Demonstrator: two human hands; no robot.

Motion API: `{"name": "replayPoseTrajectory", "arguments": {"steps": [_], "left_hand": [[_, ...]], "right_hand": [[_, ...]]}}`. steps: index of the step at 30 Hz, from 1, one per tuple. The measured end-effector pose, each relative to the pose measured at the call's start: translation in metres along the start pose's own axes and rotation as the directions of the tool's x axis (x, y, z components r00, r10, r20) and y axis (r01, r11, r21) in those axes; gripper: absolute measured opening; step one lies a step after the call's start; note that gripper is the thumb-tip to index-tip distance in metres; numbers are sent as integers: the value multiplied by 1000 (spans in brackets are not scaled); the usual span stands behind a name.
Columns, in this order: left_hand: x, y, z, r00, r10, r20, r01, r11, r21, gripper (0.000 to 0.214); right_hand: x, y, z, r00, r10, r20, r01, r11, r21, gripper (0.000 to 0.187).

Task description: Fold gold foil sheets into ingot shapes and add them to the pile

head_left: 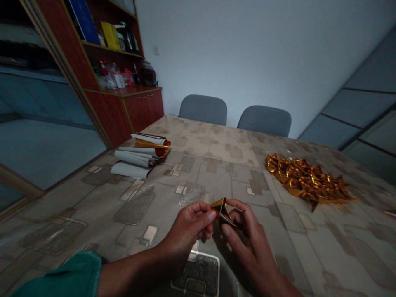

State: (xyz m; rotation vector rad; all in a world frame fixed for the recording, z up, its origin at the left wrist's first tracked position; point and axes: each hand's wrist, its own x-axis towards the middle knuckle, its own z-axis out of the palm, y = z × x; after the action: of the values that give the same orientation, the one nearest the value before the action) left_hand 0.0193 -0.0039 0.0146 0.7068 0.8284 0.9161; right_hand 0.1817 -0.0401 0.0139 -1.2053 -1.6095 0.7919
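Observation:
A small folded piece of shiny gold foil paper [222, 209] is held above the table between both hands. My left hand [193, 225] pinches its left end between thumb and fingers. My right hand [247, 233] grips the other side, thumb below and index finger on the upper corner. The piece looks pointed, with an opened fold facing right. Beyond my right hand lies a cluster of folded gold foil pieces [305, 177]. At the left is a stack of loosely curled sheets [136, 159], whitish on one face and gold on the other.
A patterned cloth covers the table [216, 165]. Two grey chairs, one at left [204, 109] and one at right [265, 119], stand along the far edge. A red-brown cabinet [144, 107] with bottles and jars is at the back left, against a pale wall.

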Motion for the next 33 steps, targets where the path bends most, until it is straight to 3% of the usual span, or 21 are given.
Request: {"name": "replayPoseTrajectory", "arguments": {"steps": [6,14,18,21,23,27,30,33], "left_hand": [[0,-4,0,997,-51,64,49,998,33,41],[0,-6,0,995,-59,86,55,997,49,42],[0,-7,0,988,-81,132,82,997,-2,41],[0,-7,-1,978,-81,192,91,995,-43,39],[0,-5,-3,972,-85,219,103,992,-71,38],[2,1,-5,954,-102,281,132,987,-87,35],[3,4,-6,934,-80,348,113,991,-76,33],[2,5,-6,925,-95,367,129,989,-70,37]], "right_hand": [[2,-3,-2,998,67,4,-67,998,-1,27],[3,-2,3,999,-40,31,45,985,-165,27],[0,-2,4,997,-41,68,50,987,-150,26],[-1,-5,1,997,-5,83,8,999,-32,26],[0,-7,-2,996,53,66,-61,989,134,27],[5,-7,-6,960,245,133,-279,852,443,42],[8,-2,-8,912,327,249,-411,757,508,43],[6,0,-8,884,342,318,-466,686,559,42]]}}
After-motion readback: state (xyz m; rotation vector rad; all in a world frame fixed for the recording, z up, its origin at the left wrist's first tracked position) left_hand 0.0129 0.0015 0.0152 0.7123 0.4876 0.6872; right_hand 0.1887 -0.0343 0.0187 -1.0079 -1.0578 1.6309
